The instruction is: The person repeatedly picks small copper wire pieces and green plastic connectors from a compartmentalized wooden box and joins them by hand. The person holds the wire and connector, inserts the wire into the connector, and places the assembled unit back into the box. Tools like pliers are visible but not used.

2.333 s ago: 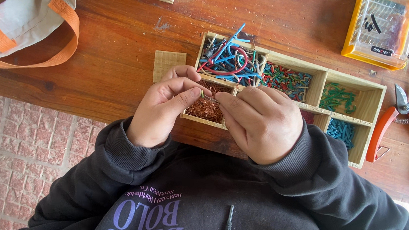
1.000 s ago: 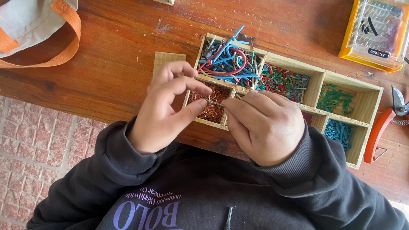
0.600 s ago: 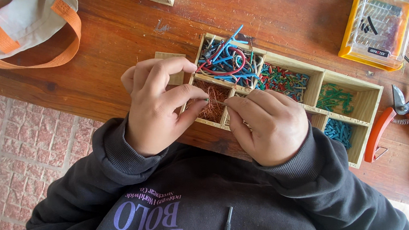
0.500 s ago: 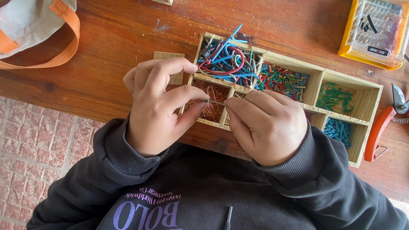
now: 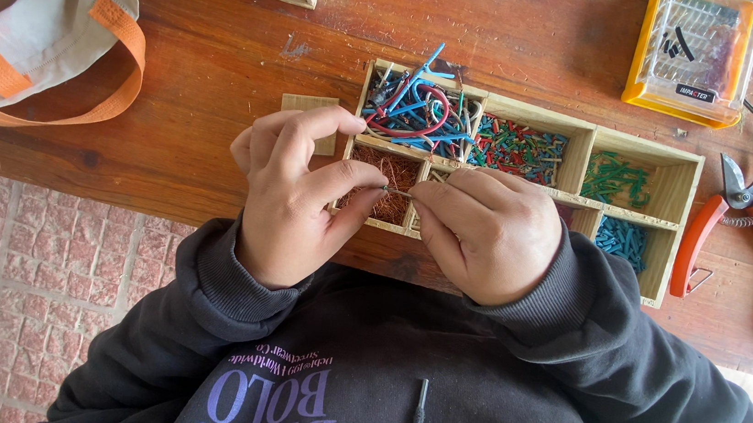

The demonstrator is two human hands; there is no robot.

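Two hands meet over a wooden table point(image 5: 225, 68), above the near edge of a divided wooden box point(image 5: 669, 180) whose compartments hold blue and red wires, mixed red and green bits, green bits, blue bits and copper strands. A cloth bag with orange straps point(image 5: 34, 41) lies far left; a yellow case point(image 5: 695, 54) and red cutters point(image 5: 743, 224) lie right. The left hand point(image 5: 290, 199) and right hand point(image 5: 490, 232) each pinch, thumb against forefinger, one end of a thin wire point(image 5: 397, 191) stretched between them.
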